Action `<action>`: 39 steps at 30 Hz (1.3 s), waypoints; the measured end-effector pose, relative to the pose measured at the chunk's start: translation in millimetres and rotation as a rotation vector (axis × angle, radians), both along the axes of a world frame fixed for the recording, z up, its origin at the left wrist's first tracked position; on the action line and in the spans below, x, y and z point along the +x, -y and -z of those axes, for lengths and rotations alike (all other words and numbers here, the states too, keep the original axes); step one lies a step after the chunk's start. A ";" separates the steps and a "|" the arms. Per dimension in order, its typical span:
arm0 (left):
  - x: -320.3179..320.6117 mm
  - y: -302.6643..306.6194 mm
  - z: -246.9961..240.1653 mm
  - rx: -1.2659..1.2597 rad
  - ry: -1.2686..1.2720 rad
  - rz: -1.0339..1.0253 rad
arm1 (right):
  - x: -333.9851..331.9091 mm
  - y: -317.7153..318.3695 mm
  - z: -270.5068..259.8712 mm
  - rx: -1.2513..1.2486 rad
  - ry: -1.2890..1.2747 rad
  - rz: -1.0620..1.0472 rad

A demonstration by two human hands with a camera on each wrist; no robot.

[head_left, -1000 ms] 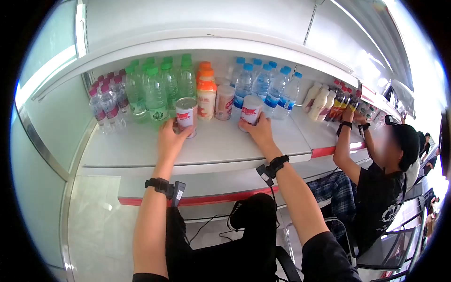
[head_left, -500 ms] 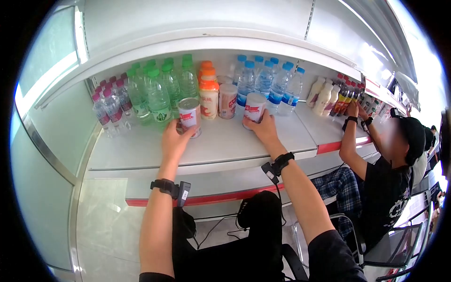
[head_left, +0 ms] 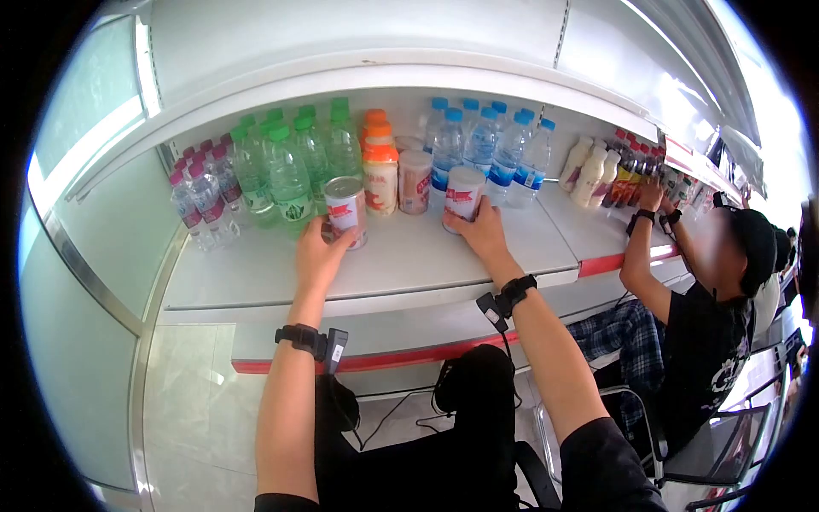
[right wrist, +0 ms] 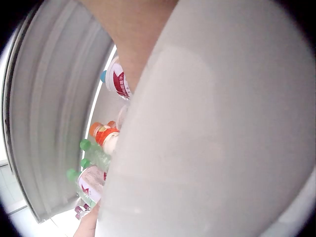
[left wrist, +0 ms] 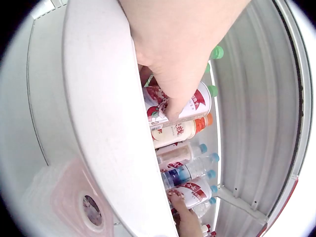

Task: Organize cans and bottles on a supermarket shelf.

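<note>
My left hand [head_left: 317, 256] grips a white can with a red label [head_left: 345, 213] low on its side, and the can stands upright on the shelf [head_left: 401, 269] in front of the green-capped bottles [head_left: 290, 183]. In the left wrist view, the thumb [left wrist: 174, 107] presses along that can. To the right, my right hand [head_left: 486, 232] holds a matching can [head_left: 464, 196] in front of the blue-capped water bottles [head_left: 509, 154]. The shelf edge hides most of the right hand in its own wrist view. Between and behind the two held cans stands another can of this kind [head_left: 415, 183].
Orange-capped bottles [head_left: 380, 175] stand beside the middle can, and small purple-capped bottles [head_left: 205, 196] at the left end. An upper shelf [head_left: 392, 77] hangs over the goods. Another person [head_left: 704, 324] sits at the right, reaching to white bottles and dark drinks [head_left: 636, 175].
The head view has shifted slightly, moving the scene a little right. Both hands keep hold of their cans, which stay in place among the bottles.
</note>
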State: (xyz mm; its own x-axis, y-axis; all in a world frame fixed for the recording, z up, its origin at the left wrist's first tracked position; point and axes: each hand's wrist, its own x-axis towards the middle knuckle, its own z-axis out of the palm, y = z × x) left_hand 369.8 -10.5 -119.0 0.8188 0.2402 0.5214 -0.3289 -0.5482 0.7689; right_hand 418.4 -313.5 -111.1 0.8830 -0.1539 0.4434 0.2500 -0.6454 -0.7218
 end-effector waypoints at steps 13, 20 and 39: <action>3.5 -2.3 3.3 0.028 0.026 -0.018 | -1.0 0.0 -2.9 -0.003 -0.028 0.002; 1.9 -1.7 3.1 -0.009 0.012 -0.011 | -1.9 0.1 -2.5 0.005 -0.037 -0.008; 1.4 -0.2 1.3 -0.012 0.011 -0.007 | -0.7 1.1 -2.8 -0.020 -0.035 -0.002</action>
